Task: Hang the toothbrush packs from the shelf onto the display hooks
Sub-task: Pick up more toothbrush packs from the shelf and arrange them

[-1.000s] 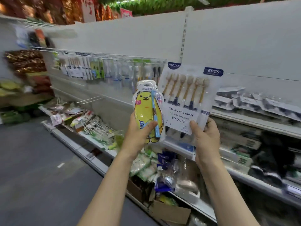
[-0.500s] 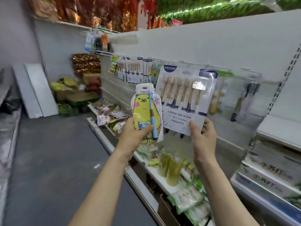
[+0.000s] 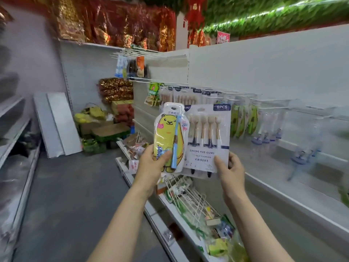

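Left hand: the left hand grips the lower part of the yellow bear pack, thumb pressed across its glossy front, fingers curled behind.
Bear pack: a rounded, bottle-shaped plastic blister with a cartoon bear printed on it and one blue toothbrush standing upright inside; a hang hole is cut in its top tab. It is held upright in the air in front of the shelving, on no hook.
Right hand: the right hand pinches the bottom right corner of the six-brush pack — thumb on the front, fingers curled round the back edge.
Six-brush pack: a flat rectangular card under clear film, white with dark blue corner labels, holding a row of slim brushes with pale heads and dark bases. Its left edge is tucked behind the bear pack; it too hangs on nothing.
Lower shelf: the white metal lower shelf below the hands carries loose wire hooks and a jumble of crinkled small packets near its front edge.
Display hooks: thin white wire display hooks jut from the back panel behind the packs, hung with more carded brush packs, green packs and clear blister packs — blurred.
Far end: stacked cartons and shiny red and gold foil goods at the aisle's end.
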